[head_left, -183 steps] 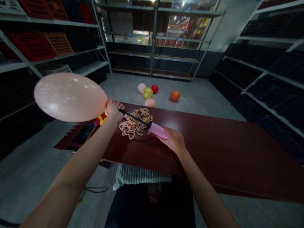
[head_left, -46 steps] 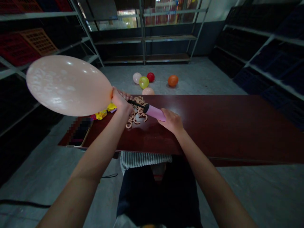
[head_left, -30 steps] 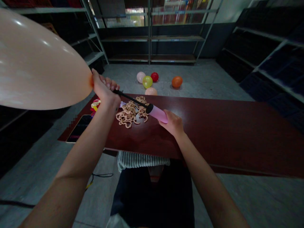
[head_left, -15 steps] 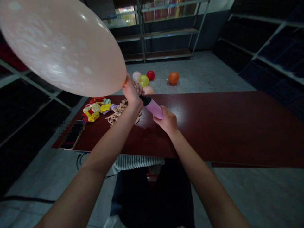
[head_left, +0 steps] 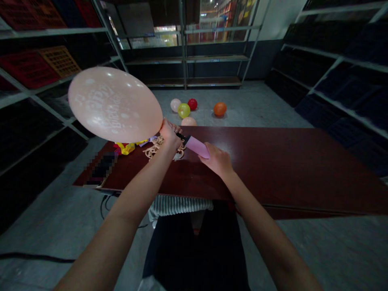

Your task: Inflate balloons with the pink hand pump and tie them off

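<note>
A large peach balloon [head_left: 117, 105], blown up and printed with white lettering, stretches out to the left above the table. My left hand [head_left: 170, 132] is closed around its neck, where a black nozzle meets it. Beyond the nozzle is a pink hand pump [head_left: 197, 147], slanting down to the right. My right hand [head_left: 217, 160] grips the lower end of the pump. Under my left wrist lies a pile of limp beige balloons [head_left: 153, 150]. Yellow, red and purple uninflated balloons [head_left: 127, 148] lie partly hidden below the big balloon.
The dark red table [head_left: 287, 165] spans the view, with a blurred phone-like object [head_left: 103, 167] at its left end. On the floor beyond are an orange balloon [head_left: 220, 109], a yellow balloon [head_left: 184, 110] and a red balloon [head_left: 192, 104]. Shelves [head_left: 215, 59] surround the room.
The peach balloon now appears lower and smaller, its whole outline and lettering in view. The camera has tilted up slightly. Both hands keep their holds.
</note>
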`<state>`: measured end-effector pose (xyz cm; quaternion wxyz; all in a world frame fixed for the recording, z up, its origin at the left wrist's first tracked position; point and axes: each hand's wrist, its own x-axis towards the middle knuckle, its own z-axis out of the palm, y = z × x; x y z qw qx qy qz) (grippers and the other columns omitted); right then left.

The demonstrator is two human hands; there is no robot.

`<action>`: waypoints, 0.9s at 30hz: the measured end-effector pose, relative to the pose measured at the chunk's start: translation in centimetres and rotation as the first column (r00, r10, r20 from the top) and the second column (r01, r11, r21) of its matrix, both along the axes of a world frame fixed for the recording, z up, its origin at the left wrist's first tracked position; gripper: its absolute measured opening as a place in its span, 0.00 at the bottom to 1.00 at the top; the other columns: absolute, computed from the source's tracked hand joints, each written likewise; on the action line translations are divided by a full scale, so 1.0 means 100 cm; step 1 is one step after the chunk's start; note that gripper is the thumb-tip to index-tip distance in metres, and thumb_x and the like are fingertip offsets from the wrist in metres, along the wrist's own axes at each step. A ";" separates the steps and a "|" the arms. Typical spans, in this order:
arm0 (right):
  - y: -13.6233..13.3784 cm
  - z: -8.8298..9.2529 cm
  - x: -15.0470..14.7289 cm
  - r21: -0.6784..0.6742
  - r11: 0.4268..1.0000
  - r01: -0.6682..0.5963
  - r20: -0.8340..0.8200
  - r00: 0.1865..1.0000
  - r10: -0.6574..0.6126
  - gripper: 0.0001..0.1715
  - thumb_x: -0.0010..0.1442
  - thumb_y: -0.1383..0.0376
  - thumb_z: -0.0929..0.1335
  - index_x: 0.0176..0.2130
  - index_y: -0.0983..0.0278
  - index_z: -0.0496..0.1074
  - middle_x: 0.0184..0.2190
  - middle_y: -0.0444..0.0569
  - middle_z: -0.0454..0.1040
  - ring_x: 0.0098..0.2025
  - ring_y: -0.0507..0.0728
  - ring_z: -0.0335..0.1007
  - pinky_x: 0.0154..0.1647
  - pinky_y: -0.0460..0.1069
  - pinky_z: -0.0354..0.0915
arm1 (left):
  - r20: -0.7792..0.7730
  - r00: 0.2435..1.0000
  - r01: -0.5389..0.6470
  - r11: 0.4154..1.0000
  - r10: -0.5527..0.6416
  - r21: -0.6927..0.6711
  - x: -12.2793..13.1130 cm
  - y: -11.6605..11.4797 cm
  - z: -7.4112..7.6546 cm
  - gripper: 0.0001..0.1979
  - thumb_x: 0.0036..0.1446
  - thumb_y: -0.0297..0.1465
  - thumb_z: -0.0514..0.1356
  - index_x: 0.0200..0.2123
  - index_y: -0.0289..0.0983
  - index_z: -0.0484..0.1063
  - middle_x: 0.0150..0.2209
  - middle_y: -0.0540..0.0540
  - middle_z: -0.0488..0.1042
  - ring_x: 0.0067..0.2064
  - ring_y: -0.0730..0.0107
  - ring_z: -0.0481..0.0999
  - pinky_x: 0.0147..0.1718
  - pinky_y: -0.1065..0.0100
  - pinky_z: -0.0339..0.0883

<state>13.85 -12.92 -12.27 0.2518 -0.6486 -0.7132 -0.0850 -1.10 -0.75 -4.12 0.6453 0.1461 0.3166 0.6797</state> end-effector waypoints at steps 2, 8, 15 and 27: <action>-0.013 0.011 0.009 -0.032 0.999 0.022 0.089 0.996 -0.019 0.24 0.61 0.56 0.71 0.55 0.61 0.70 0.42 0.51 0.81 0.39 0.61 0.79 0.32 0.50 0.65 | 0.069 0.994 -0.079 0.996 0.082 -0.039 -0.002 -0.001 -0.002 0.22 0.67 0.29 0.53 0.22 0.39 0.45 0.15 0.57 0.43 0.14 0.78 0.45 0.16 0.71 0.45; -0.065 0.028 0.066 -0.079 0.989 0.128 0.287 0.953 -0.100 0.25 0.63 0.54 0.68 0.56 0.62 0.69 0.45 0.56 0.81 0.42 0.64 0.79 0.34 0.52 0.69 | 0.210 0.977 -0.018 0.998 0.030 -0.059 0.008 0.002 -0.004 0.23 0.68 0.30 0.53 0.22 0.39 0.45 0.15 0.58 0.44 0.14 0.79 0.46 0.17 0.71 0.44; -0.116 0.026 0.090 -0.166 0.965 0.205 0.236 0.958 -0.163 0.29 0.60 0.51 0.69 0.58 0.59 0.68 0.48 0.54 0.81 0.41 0.65 0.81 0.33 0.54 0.71 | 0.249 0.957 0.146 0.989 -0.145 0.012 0.020 0.003 -0.009 0.25 0.72 0.37 0.52 0.22 0.39 0.47 0.15 0.57 0.45 0.14 0.80 0.45 0.16 0.72 0.45; -0.015 0.055 0.047 -0.229 0.962 0.147 0.202 0.974 -0.101 0.26 0.56 0.53 0.71 0.51 0.60 0.71 0.43 0.51 0.82 0.39 0.64 0.79 0.32 0.51 0.65 | 0.187 0.982 -0.037 0.989 0.010 0.142 -0.018 0.019 -0.003 0.29 0.67 0.52 0.55 0.21 0.39 0.55 0.16 0.57 0.44 0.16 0.78 0.45 0.15 0.71 0.46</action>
